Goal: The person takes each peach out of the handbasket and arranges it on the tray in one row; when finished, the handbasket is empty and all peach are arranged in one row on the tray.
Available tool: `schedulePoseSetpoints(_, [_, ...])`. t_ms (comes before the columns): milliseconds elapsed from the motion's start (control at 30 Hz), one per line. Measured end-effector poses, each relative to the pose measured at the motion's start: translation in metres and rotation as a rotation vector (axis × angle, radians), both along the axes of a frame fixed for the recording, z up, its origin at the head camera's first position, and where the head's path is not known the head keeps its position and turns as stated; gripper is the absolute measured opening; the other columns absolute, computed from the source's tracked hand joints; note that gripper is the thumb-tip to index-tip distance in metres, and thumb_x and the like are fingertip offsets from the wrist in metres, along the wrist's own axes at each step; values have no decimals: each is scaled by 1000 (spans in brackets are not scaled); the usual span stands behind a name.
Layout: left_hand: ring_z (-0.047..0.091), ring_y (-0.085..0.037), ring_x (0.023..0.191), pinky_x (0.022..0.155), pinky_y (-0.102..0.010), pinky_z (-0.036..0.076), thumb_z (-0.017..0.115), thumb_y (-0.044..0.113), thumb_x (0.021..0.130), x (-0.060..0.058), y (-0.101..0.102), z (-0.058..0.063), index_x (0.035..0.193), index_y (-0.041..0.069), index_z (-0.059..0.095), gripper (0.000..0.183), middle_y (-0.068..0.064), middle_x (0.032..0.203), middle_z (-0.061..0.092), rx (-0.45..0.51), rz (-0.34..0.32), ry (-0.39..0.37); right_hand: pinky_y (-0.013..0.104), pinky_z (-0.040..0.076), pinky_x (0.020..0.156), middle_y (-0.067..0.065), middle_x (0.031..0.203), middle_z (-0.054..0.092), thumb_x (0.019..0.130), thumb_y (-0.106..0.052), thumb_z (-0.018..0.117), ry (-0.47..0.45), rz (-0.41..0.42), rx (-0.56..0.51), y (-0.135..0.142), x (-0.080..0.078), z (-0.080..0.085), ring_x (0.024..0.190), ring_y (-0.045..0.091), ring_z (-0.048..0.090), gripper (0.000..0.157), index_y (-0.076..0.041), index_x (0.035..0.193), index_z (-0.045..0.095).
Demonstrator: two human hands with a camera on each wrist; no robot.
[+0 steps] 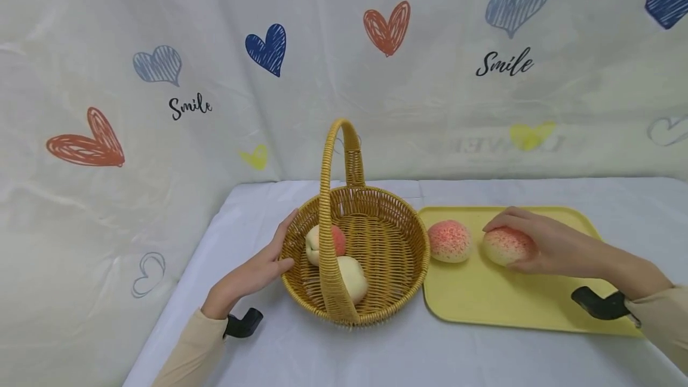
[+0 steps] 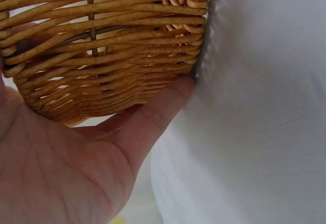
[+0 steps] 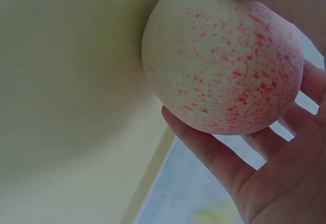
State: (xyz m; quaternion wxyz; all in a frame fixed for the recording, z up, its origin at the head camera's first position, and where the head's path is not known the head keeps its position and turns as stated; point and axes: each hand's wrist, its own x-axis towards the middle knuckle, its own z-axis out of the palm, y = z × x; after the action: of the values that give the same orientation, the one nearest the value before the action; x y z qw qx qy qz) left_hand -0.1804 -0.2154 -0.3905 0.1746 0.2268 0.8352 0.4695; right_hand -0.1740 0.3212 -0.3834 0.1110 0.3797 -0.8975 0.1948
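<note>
My right hand [image 1: 559,248] curls round a speckled pink-and-cream peach [image 1: 507,246] over the yellow tray [image 1: 484,300]. In the right wrist view, the thumb and fingers close about this peach [image 3: 224,61] from both sides. Whether it touches the tray is hard to tell. Left of it lies a second speckled peach [image 1: 450,241] on the tray. My left hand [image 1: 257,272] rests against the left outer wall of a wicker basket [image 1: 384,313], fingers extended along the weave [image 2: 112,40]. Inside the basket sit two peaches, a pale one [image 1: 353,279] and a cream-and-red one [image 1: 337,240], both partly behind the handle.
The basket's tall arched handle [image 1: 326,196] rises above its rim. Basket and tray stand side by side on a white cloth-covered table [image 1: 387,354]. A white curtain [image 1: 430,94] printed with hearts and words hangs behind and at the left.
</note>
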Motion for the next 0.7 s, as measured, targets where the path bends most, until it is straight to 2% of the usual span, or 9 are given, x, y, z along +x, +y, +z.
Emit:
schedulePoseSetpoints(267, [-8, -31, 159, 123, -59, 7, 40, -7, 98, -1, 2, 1, 168, 24, -13, 94, -7, 174, -15, -8, 3, -1, 5, 34, 99, -18, 122, 60, 63, -14, 100, -18, 27, -19, -6, -5, -1, 112, 5, 58, 73, -26, 125, 65])
schedulePoseSetpoints(700, [-8, -29, 159, 124, -57, 7, 41, -7, 98, 0, 2, 3, 168, 22, -13, 93, -7, 174, -14, -8, 4, -1, 6, 38, 96, -17, 124, 60, 61, -15, 101, 8, 10, 15, -12, -5, 0, 112, 8, 60, 75, -26, 126, 65])
